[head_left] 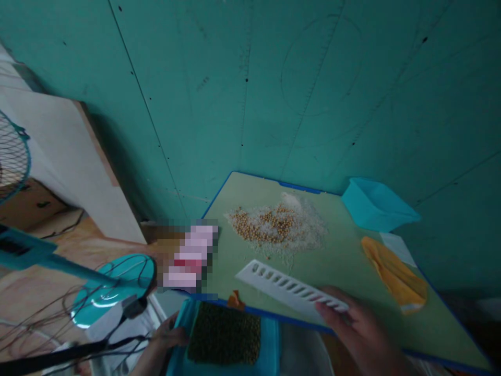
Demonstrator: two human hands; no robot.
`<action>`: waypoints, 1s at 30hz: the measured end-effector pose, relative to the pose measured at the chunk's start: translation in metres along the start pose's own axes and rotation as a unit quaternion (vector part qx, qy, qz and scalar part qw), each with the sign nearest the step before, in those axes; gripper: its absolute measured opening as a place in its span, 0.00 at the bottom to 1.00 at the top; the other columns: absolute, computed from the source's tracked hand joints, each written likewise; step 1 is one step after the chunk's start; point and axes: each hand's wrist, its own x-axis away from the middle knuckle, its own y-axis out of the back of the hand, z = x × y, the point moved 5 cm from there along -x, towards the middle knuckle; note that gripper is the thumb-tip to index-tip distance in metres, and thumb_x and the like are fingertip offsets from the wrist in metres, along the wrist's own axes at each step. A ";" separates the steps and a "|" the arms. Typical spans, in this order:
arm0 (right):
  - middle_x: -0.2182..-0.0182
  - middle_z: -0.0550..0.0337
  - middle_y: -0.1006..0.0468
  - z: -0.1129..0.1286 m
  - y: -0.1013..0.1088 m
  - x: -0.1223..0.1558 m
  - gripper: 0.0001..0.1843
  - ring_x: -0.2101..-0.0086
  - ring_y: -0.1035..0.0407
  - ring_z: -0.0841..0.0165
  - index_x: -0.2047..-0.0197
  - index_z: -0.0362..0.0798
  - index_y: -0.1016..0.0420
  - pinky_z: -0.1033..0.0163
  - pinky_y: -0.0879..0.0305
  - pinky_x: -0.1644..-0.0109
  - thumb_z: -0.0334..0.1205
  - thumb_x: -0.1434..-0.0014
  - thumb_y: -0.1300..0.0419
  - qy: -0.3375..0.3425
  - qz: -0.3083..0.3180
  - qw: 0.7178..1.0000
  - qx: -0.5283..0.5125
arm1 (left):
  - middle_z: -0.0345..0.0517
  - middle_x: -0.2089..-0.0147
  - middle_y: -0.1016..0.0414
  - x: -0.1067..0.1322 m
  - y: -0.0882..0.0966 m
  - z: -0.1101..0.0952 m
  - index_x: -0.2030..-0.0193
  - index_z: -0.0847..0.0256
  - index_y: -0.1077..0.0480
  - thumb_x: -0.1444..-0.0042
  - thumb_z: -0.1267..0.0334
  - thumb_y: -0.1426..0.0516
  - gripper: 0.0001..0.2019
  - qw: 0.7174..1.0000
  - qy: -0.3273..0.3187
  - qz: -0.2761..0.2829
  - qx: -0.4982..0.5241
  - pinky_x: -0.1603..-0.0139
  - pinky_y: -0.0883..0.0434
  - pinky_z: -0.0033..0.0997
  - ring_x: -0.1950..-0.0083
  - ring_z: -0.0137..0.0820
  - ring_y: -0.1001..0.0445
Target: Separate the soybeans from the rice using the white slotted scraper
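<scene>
My right hand [358, 321] is closed around one end of a long white slotted plastic strip [285, 287], held tilted above the front of the green board [344, 266]. Beyond the strip lies a loose heap of round tan beans [266, 223], mixed with white grains [307, 224]. At the lower left, my left hand [168, 337] grips the left rim of a blue plastic tub [274, 347] below the board's front edge. Small dark green grains or beans [225, 334] fill much of the tub. Part of my left hand's fingers is hidden.
A blue open box [376, 206] stands at the board's back right, near an orange cloth [395, 274]. A pink blurred packet [191, 256] lies at the left edge. A fan base [117, 287] and cables occupy the floor at left. A teal wall [254, 104] rises behind.
</scene>
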 end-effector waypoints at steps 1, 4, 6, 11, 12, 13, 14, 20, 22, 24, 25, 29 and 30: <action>0.63 0.53 0.19 -0.005 0.004 -0.001 0.18 0.59 0.26 0.60 0.60 0.52 0.24 0.62 0.31 0.55 0.53 0.42 0.48 -0.015 -0.024 1.000 -0.004 | 0.34 0.93 0.32 -0.001 -0.002 0.003 0.87 0.60 0.28 0.79 0.85 0.41 0.15 1.000 0.005 -0.004 -0.002 0.89 0.41 0.24 0.90 0.26 0.38; 0.61 0.51 0.19 -0.009 0.006 -0.006 0.20 0.59 0.26 0.59 0.59 0.51 0.23 0.61 0.30 0.57 0.55 0.43 0.48 -0.021 -0.026 0.999 -0.002 | 0.33 0.93 0.32 0.004 -0.014 0.011 0.81 0.59 0.25 0.79 0.85 0.45 0.18 0.999 0.049 -0.008 -0.013 0.88 0.39 0.27 0.87 0.34 0.33; 0.61 0.52 0.19 -0.005 0.004 -0.008 0.20 0.59 0.26 0.59 0.59 0.51 0.24 0.61 0.29 0.57 0.54 0.42 0.48 -0.018 -0.018 1.000 0.002 | 0.34 0.91 0.30 0.012 -0.026 0.013 0.74 0.60 0.23 0.79 0.84 0.46 0.23 0.997 0.075 -0.002 -0.016 0.86 0.35 0.31 0.84 0.40 0.28; 0.62 0.52 0.19 0.008 -0.002 -0.011 0.18 0.58 0.27 0.60 0.60 0.50 0.24 0.62 0.30 0.57 0.51 0.41 0.49 0.001 -0.024 1.000 0.012 | 0.43 0.82 0.22 0.038 -0.054 0.008 0.60 0.62 0.23 0.72 0.78 0.43 0.26 0.998 0.058 0.032 -0.023 0.78 0.29 0.38 0.77 0.45 0.23; 0.63 0.52 0.19 0.009 -0.002 -0.011 0.17 0.59 0.27 0.60 0.61 0.49 0.24 0.62 0.30 0.57 0.51 0.40 0.49 0.006 -0.017 1.000 0.015 | 0.43 0.82 0.22 0.040 -0.056 0.008 0.59 0.63 0.24 0.71 0.76 0.42 0.26 0.997 0.058 0.038 -0.032 0.78 0.29 0.38 0.78 0.45 0.24; 0.63 0.53 0.19 0.009 -0.003 -0.011 0.17 0.59 0.26 0.61 0.61 0.49 0.24 0.63 0.30 0.57 0.50 0.40 0.49 0.010 -0.008 1.000 0.016 | 0.43 0.83 0.22 0.041 -0.057 0.008 0.59 0.63 0.23 0.71 0.76 0.42 0.25 0.996 0.059 0.044 -0.042 0.79 0.29 0.38 0.79 0.44 0.24; 0.64 0.53 0.19 0.009 -0.003 -0.010 0.17 0.60 0.26 0.61 0.61 0.49 0.24 0.63 0.30 0.58 0.50 0.40 0.49 0.014 0.001 1.000 0.016 | 0.42 0.84 0.23 0.041 -0.057 0.009 0.60 0.63 0.23 0.71 0.75 0.42 0.25 0.996 0.059 0.048 -0.050 0.79 0.29 0.37 0.80 0.43 0.25; 0.64 0.55 0.20 0.006 -0.002 -0.005 0.17 0.60 0.26 0.64 0.59 0.49 0.25 0.65 0.31 0.56 0.49 0.39 0.49 0.018 0.040 0.999 0.013 | 0.42 0.80 0.21 0.038 -0.058 0.007 0.62 0.63 0.23 0.70 0.78 0.42 0.23 0.996 0.043 0.059 -0.047 0.79 0.31 0.31 0.78 0.38 0.25; 0.63 0.54 0.20 0.006 -0.003 -0.004 0.17 0.60 0.27 0.64 0.60 0.48 0.25 0.65 0.32 0.54 0.49 0.39 0.49 0.013 0.052 0.999 0.005 | 0.40 0.84 0.23 0.039 -0.061 0.005 0.64 0.63 0.22 0.70 0.78 0.43 0.22 0.996 0.033 0.072 -0.045 0.80 0.33 0.29 0.79 0.37 0.25; 0.62 0.54 0.21 0.005 -0.003 -0.003 0.17 0.59 0.27 0.64 0.60 0.48 0.25 0.64 0.32 0.54 0.50 0.40 0.49 0.006 0.056 0.998 0.000 | 0.39 0.86 0.26 0.039 -0.062 0.005 0.66 0.62 0.22 0.70 0.78 0.43 0.20 0.995 0.033 0.084 -0.049 0.82 0.34 0.28 0.81 0.36 0.26; 0.62 0.54 0.21 0.005 -0.003 -0.003 0.17 0.59 0.27 0.64 0.60 0.48 0.25 0.64 0.33 0.54 0.50 0.40 0.48 0.003 0.053 0.999 -0.003 | 0.39 0.86 0.26 0.039 -0.062 0.006 0.66 0.62 0.22 0.69 0.77 0.43 0.20 0.994 0.037 0.090 -0.051 0.82 0.34 0.28 0.81 0.36 0.27; 0.64 0.54 0.20 0.005 -0.003 0.000 0.17 0.60 0.27 0.63 0.62 0.47 0.24 0.64 0.32 0.55 0.50 0.41 0.47 -0.002 0.039 0.999 -0.015 | 0.41 0.82 0.23 0.038 -0.061 0.009 0.64 0.60 0.22 0.69 0.74 0.42 0.21 0.992 0.052 0.100 -0.056 0.79 0.31 0.31 0.81 0.36 0.26; 0.64 0.54 0.20 0.005 -0.003 0.001 0.17 0.61 0.27 0.63 0.63 0.48 0.23 0.64 0.32 0.56 0.50 0.41 0.47 -0.002 0.036 0.999 -0.017 | 0.41 0.82 0.23 0.037 -0.061 0.009 0.63 0.60 0.22 0.69 0.74 0.42 0.21 0.992 0.051 0.098 -0.060 0.78 0.31 0.31 0.81 0.36 0.26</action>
